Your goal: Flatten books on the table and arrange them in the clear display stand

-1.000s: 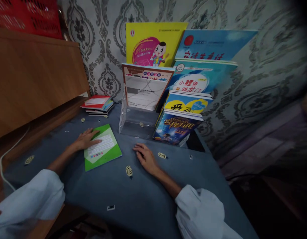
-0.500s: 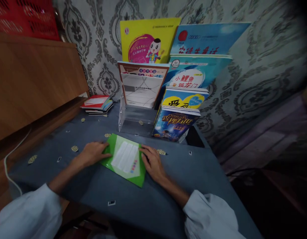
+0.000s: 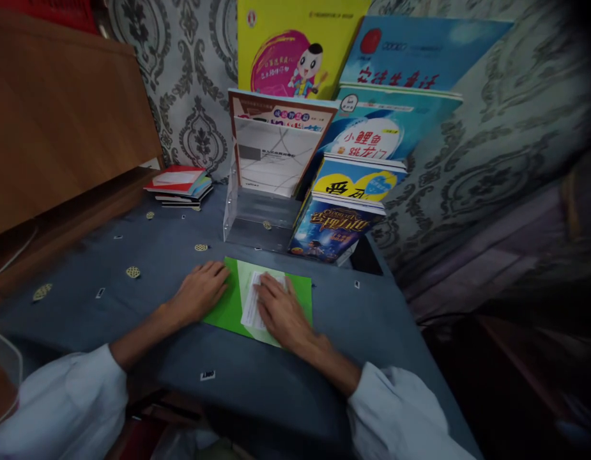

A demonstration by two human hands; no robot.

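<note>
A green booklet with a pale middle and a white printed panel lies on the dark cloth near the front of the table. My right hand rests flat on the booklet's white panel, fingers stretched out and partly covering it. At the booklet's left edge is my left hand, palm down with its fingers extended and touching the green cover. Neither hand is closed around anything.
Behind the booklet stands a clear tiered rack holding several books, among them a yellow one and a dark blue one. A small stack of booklets lies at back left, beside a wooden cabinet.
My right hand has moved from the booklet's right edge onto its white panel. The booklet sits straighter and further right in view. The camera view has shifted too.
</note>
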